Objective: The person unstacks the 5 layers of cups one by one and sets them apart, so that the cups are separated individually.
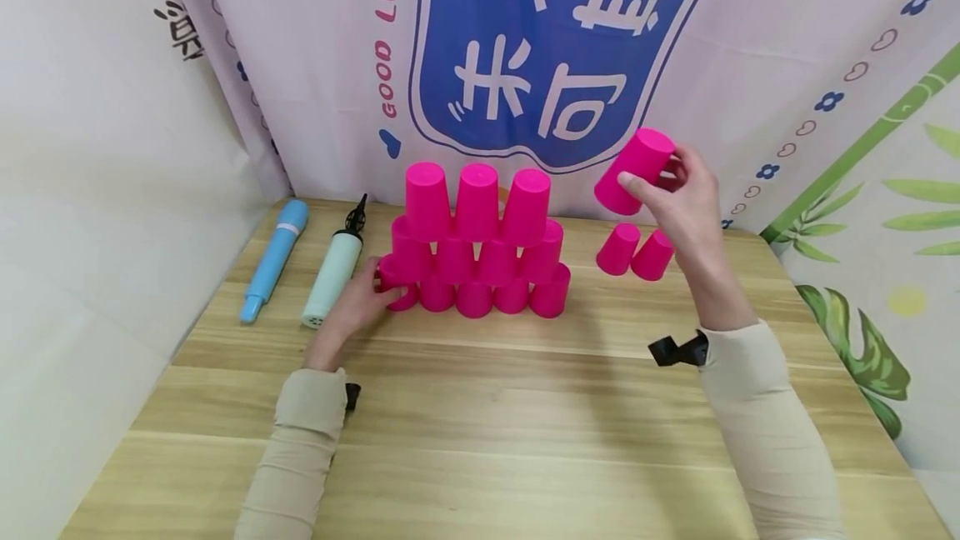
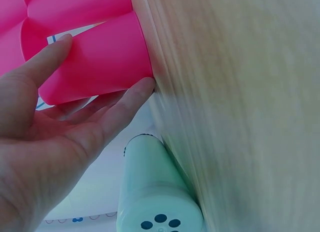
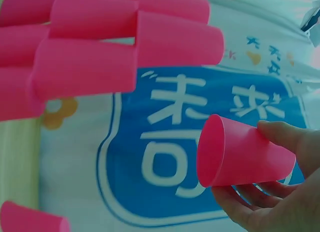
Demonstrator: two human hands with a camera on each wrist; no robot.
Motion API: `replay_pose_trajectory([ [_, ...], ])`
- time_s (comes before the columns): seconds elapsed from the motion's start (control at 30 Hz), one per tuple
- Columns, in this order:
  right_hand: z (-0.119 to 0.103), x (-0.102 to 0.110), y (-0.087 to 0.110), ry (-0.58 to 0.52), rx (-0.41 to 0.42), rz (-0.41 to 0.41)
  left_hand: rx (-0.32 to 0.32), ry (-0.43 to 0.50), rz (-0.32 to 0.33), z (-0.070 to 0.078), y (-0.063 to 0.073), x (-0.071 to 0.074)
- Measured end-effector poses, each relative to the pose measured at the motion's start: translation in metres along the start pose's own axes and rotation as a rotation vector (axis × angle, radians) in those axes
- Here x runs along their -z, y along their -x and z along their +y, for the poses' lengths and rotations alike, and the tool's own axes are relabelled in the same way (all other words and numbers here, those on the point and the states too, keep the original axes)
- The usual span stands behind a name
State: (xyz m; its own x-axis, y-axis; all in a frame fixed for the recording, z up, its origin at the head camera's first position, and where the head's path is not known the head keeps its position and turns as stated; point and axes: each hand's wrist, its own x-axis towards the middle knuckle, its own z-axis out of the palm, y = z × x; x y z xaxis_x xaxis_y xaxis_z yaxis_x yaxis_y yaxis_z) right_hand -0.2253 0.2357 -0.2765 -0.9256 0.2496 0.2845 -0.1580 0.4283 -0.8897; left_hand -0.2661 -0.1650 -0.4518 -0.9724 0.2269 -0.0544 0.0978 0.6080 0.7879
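Note:
Pink plastic cups stand upside down in a stepped stack [image 1: 474, 298], three in the top row and several in each row below. My left hand [image 1: 362, 302] holds the leftmost bottom cup [image 2: 105, 59], thumb on one side and fingers on the other. To the right of the stack, my right hand [image 1: 686, 198] grips a pink cup [image 1: 636, 172] raised above the table. That cup is tilted, its mouth [image 3: 210, 151] facing the stack in the right wrist view. Below it, two more pink cups, one left [image 1: 618, 249] and one right [image 1: 653, 255], stand upside down.
On the wooden table [image 1: 480, 440], left of the stack, lie a mint-green hand pump [image 1: 332, 277] with a black nozzle and a blue pump-like tube [image 1: 276, 261]. A printed cloth [image 1: 322, 65] hangs right behind the table.

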Motion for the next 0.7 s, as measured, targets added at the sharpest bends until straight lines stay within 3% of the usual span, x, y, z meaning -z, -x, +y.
replay_pose_trajectory([
  [0.7, 0.119, 0.048, 0.02, 0.198, -0.24, 0.029, -0.009, -0.006, -0.005, 0.0, -0.001, 0.001],
])
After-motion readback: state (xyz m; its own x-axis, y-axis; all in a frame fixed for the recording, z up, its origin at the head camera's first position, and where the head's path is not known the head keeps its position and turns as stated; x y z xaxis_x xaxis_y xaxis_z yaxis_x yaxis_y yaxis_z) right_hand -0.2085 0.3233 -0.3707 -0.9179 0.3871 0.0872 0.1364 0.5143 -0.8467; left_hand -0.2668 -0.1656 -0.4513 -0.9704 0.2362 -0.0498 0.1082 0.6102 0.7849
